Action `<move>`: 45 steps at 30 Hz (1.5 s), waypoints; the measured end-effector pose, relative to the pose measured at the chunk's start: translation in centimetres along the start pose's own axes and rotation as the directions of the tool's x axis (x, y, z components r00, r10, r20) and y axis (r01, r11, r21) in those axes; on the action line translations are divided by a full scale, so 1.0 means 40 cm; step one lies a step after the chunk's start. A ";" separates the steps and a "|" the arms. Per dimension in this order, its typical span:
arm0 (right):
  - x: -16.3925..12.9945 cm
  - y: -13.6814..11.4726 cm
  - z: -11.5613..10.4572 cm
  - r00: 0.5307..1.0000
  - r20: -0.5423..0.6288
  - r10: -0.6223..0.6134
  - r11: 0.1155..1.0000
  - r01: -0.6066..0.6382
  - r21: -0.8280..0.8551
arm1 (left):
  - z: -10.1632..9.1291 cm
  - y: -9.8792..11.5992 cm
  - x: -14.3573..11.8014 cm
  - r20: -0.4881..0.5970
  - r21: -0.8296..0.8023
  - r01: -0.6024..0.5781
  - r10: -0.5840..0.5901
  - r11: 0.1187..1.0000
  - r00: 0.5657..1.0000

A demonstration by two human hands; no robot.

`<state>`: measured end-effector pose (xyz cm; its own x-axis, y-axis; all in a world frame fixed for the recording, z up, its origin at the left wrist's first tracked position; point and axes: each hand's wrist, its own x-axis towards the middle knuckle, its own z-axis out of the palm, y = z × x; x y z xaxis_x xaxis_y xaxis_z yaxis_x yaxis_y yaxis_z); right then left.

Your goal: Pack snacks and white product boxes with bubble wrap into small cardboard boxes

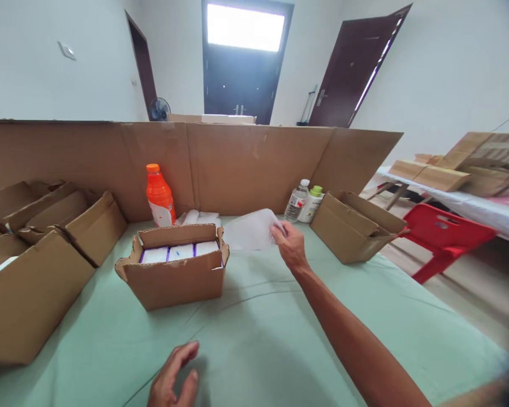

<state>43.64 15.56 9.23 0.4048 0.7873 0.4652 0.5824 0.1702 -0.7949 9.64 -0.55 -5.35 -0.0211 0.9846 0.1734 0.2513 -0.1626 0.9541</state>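
Observation:
My right hand (289,244) pinches the right end of a thin white translucent sheet (250,229), which looks like a plastic bag or foam sheet. The sheet hangs over the green cloth, to the right of an open cardboard box (176,282). Inside that box stand several white packs (181,252) with purple edges, side by side. Nearer to me, in front of the box, my left hand (176,376) is over the cloth with its fingers apart and nothing in them. More white sheets (201,218) lie behind the box, partly hidden by it.
An orange bottle (159,195) stands behind the box. Several open cardboard boxes (38,288) crowd the left side. At right are a clear water bottle (297,200), a white bottle with a green cap (311,204) and another cardboard box (356,226). A cardboard wall (246,169) closes the back.

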 end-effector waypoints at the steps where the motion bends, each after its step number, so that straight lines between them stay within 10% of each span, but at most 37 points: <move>1: -0.051 -0.001 -0.016 0.999 -0.004 0.052 0.998 -0.052 0.046 | 0.011 0.022 0.002 0.093 -0.005 -0.055 0.055 0.998 0.994; 5: -0.307 0.019 -0.055 0.948 0.118 0.295 0.927 -0.314 0.204 | 0.026 0.103 -0.010 0.336 0.043 -0.163 0.139 0.986 0.931; 9: -0.522 0.001 -0.085 0.689 0.386 0.614 0.552 -0.724 0.414 | 0.017 0.136 -0.034 0.342 0.097 -0.162 0.120 0.982 0.932; 15: -0.636 -0.064 -0.103 0.521 0.573 0.633 0.334 -0.851 0.405 | 0.045 0.148 -0.025 0.298 0.218 -0.253 0.183 0.943 0.937; 23: -0.688 -0.063 -0.102 0.536 0.586 0.608 0.430 -0.843 0.324 | 0.178 0.179 0.058 0.484 0.334 -0.471 0.281 0.816 0.829; 29: -0.707 -0.047 -0.101 0.542 0.547 0.638 0.459 -0.838 0.296 | 0.168 0.223 0.164 0.317 0.320 -0.484 0.389 0.815 0.865; 32: -0.714 -0.038 -0.099 0.547 0.537 0.643 0.437 -0.837 0.329 | 0.168 0.240 0.176 0.233 0.260 -0.618 0.573 0.742 0.786; 45: -0.694 -0.070 -0.103 0.557 0.584 0.590 0.408 -0.830 0.380 | 0.104 0.146 0.031 0.748 0.083 -0.647 0.382 0.758 0.543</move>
<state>33.70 -9.22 0.14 0.1577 0.8854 -0.4373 -0.3663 -0.3588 -0.8585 15.12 -0.01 -0.57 0.8086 0.5198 0.2756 0.2845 -0.7554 0.5903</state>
